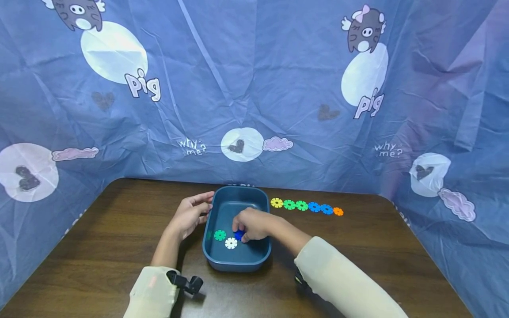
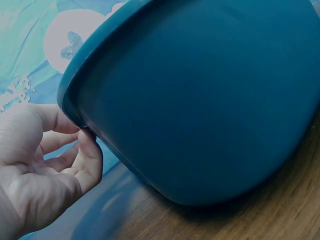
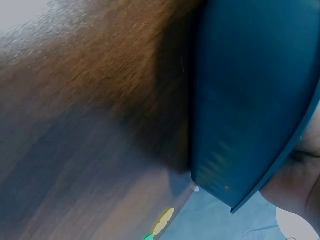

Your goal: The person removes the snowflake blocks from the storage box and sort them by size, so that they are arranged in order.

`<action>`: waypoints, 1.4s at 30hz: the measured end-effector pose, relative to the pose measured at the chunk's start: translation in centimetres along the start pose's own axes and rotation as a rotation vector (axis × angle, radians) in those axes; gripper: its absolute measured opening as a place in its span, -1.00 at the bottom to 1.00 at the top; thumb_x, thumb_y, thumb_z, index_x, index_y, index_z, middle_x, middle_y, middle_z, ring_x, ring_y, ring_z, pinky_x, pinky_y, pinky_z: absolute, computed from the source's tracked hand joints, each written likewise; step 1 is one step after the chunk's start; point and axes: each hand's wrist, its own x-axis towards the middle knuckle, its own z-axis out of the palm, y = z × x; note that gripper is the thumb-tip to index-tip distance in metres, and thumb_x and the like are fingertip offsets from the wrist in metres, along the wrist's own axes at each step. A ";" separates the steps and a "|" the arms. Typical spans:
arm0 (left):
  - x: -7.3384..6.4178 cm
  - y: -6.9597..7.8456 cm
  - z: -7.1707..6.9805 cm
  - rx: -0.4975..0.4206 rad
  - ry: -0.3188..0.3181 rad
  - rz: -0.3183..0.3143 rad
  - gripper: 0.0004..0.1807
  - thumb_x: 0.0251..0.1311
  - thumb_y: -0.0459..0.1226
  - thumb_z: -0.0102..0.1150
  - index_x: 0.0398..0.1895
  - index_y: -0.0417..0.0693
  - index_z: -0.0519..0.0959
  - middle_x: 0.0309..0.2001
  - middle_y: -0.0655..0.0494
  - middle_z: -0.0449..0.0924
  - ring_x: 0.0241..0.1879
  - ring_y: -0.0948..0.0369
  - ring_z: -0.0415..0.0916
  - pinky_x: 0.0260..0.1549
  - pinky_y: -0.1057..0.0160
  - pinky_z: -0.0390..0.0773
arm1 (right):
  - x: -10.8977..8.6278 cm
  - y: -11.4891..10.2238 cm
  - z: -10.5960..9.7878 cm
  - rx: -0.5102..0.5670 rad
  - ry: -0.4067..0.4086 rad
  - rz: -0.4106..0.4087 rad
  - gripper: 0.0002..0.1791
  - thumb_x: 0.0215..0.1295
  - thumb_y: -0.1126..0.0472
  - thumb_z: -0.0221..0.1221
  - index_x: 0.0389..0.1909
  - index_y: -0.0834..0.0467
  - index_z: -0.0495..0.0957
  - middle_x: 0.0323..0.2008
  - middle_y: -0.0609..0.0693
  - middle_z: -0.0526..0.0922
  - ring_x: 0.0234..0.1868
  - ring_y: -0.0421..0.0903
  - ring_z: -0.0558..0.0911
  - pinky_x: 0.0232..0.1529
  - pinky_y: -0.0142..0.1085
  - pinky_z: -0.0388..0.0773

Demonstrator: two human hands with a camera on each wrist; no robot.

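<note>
A deep blue-grey plastic bin (image 1: 237, 267) stands on the table, its long side running away from me. My left hand (image 1: 191, 214) holds its left rim; in the left wrist view the thumb and fingers of that hand (image 2: 45, 170) pinch the rim's edge. Inside the bin, my right hand (image 1: 254, 224) reaches down with fingers curled round a dark blue notched snowflake disc (image 1: 239, 235). A green disc (image 1: 220, 235) and a white disc (image 1: 231, 243) lie beside it on the bin floor. The bin's wall (image 3: 245, 110) hides most of the right hand in the right wrist view.
Right of the bin's far end, a row of discs runs rightward: yellow (image 1: 276, 202), two green (image 1: 295, 205), two blue (image 1: 320, 208) and a smaller orange one (image 1: 338, 211). A printed blue cloth (image 1: 254, 88) hangs behind the brown wooden table (image 1: 377, 247).
</note>
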 end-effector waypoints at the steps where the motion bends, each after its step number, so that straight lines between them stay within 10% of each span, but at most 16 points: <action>1: 0.0 0.0 0.0 0.002 -0.002 0.001 -0.41 0.30 -0.49 0.01 0.43 -0.29 0.38 0.23 -0.20 0.42 -0.17 0.24 0.51 -0.26 0.33 0.63 | 0.1 -0.1 0.0 -0.007 -0.001 0.008 -0.76 0.23 0.18 0.45 -0.09 0.03 0.71 -0.22 -0.11 0.69 -0.16 -0.23 0.58 -0.02 -0.34 0.57; 19: -0.1 0.1 0.1 -0.007 -0.006 0.000 -0.41 0.30 -0.50 0.01 0.43 -0.30 0.38 0.24 -0.23 0.41 -0.13 0.23 0.53 -0.24 0.31 0.64 | 1.0 0.2 0.0 0.116 -0.020 0.039 -0.74 0.16 0.27 0.48 -0.27 0.03 0.57 -0.31 -0.13 0.60 -0.23 -0.21 0.53 -0.13 -0.37 0.50; 42: 0.0 0.0 0.1 0.014 0.006 -0.009 -0.43 0.31 -0.48 0.02 0.42 -0.25 0.41 0.23 -0.18 0.43 -0.14 0.20 0.52 -0.24 0.29 0.64 | -3.6 2.9 -5.2 0.380 0.225 -0.065 -0.88 0.36 0.44 0.22 -0.24 0.18 0.65 -0.41 -0.08 0.64 -0.36 -0.20 0.56 -0.31 -0.38 0.54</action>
